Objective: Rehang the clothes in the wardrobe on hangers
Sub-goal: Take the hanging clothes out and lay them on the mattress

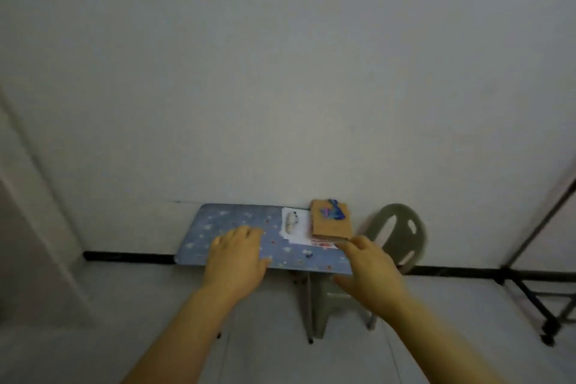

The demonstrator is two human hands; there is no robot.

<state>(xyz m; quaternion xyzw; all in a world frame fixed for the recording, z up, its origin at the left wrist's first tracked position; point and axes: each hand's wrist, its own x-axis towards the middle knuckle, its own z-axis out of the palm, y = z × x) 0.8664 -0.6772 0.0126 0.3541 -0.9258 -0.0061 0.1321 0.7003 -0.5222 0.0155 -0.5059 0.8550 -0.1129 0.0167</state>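
Black metal tubing (508, 271) stands at the right edge of the frame, one slanted pole rising to the upper right and low bars on small feet running along the floor. A pale pinkish sheet shows behind it. It is the only rack-like thing in view, and whether it is the wardrobe cannot be told.

Left of it, near the lower middle, a grey-green plastic chair (402, 227) stands against the wall, just beside the right end of a small table (218, 218) topped in blue with pale stars. On the right part of the tabletop a brown cardboard box (332, 221) with a blue and pink picture lies over a white card with red print. Just left of the box is a white sheet of paper (294, 234) with a small pale object (290, 221) on it, too blurred to name.

Both bare forearms reach up from the bottom of the frame. The left hand (238, 256) lies palm down over the middle of the tabletop, fingers straight and close together, holding nothing. The right hand (371, 271) is at the table's right front corner, its fingers loosely stretched toward the box's near corner and its thumb spread out to the left; whether the fingertips touch the box cannot be told.

A black skirting strip (124, 256) runs along the foot of the plain grey-white wall.
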